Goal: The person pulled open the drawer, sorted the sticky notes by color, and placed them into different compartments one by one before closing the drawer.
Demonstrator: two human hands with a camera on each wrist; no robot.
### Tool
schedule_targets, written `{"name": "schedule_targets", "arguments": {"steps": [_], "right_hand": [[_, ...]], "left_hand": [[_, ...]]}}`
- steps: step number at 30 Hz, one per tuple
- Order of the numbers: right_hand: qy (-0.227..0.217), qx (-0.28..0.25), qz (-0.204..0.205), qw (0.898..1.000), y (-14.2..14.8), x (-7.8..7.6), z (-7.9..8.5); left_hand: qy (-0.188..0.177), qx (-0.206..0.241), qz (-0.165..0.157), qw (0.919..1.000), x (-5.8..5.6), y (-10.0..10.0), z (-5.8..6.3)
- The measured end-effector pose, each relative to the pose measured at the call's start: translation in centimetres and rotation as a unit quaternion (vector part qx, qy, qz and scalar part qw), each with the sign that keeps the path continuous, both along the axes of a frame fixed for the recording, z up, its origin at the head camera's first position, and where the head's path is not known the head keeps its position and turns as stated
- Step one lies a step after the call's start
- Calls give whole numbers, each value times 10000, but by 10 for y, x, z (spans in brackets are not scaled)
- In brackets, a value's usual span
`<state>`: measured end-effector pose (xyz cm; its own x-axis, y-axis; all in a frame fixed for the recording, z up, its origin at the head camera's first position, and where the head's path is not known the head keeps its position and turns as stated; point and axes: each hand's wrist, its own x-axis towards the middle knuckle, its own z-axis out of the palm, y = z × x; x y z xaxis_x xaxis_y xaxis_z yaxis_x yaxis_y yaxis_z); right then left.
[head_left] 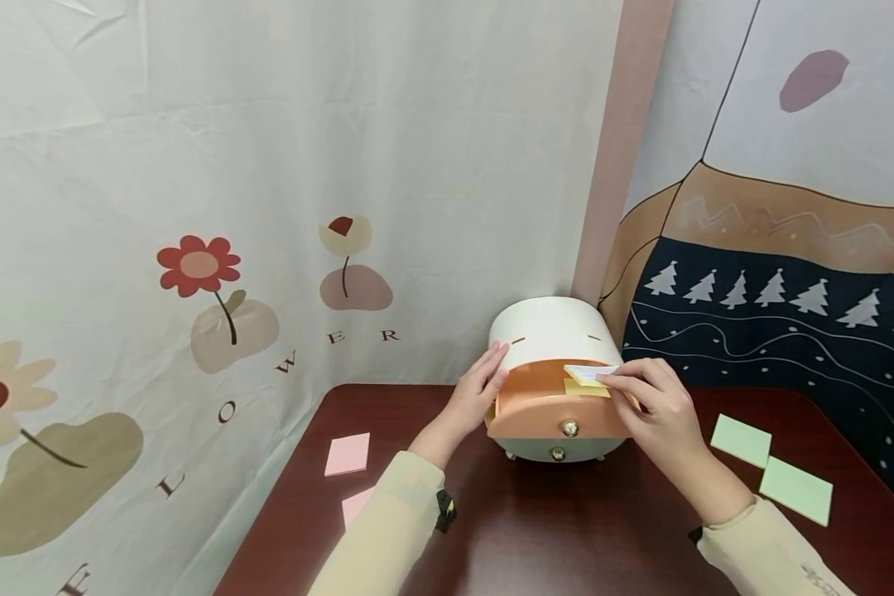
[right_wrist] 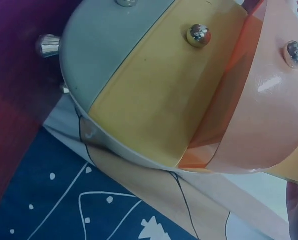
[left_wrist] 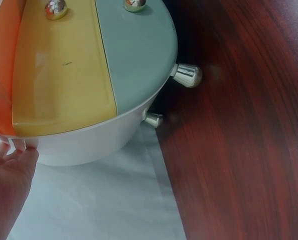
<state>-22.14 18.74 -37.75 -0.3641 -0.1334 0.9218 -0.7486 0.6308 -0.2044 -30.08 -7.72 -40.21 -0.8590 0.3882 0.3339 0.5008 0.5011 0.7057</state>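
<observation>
Head view: my right hand pinches a pale-yellow pad between thumb and fingers, just above the open orange drawer; my left hand, fingers extended, rests against the white cabinet. Best, I judge, to lower the pad flat while bracing the cabinet.

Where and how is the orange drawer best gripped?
Probably by its knob, pinched between finger and thumb from the near side: it is round, juts from the middle of the orange drawer's front, and nothing covers it. The right hand is holding a pad, so its fingers aren't free.
</observation>
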Motion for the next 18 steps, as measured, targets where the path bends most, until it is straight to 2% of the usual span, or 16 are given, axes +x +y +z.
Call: {"name": "schedule_targets", "arguments": {"steps": [8, 18], "right_hand": [[-248, 247, -85, 9994, -9, -5, 5], [-356, 463, -115, 9982, -20, -11, 18]], "left_hand": [[-26, 14, -6, 10000, 1, 0, 0], [-14, 26, -48, 10000, 1, 0, 1]]}}
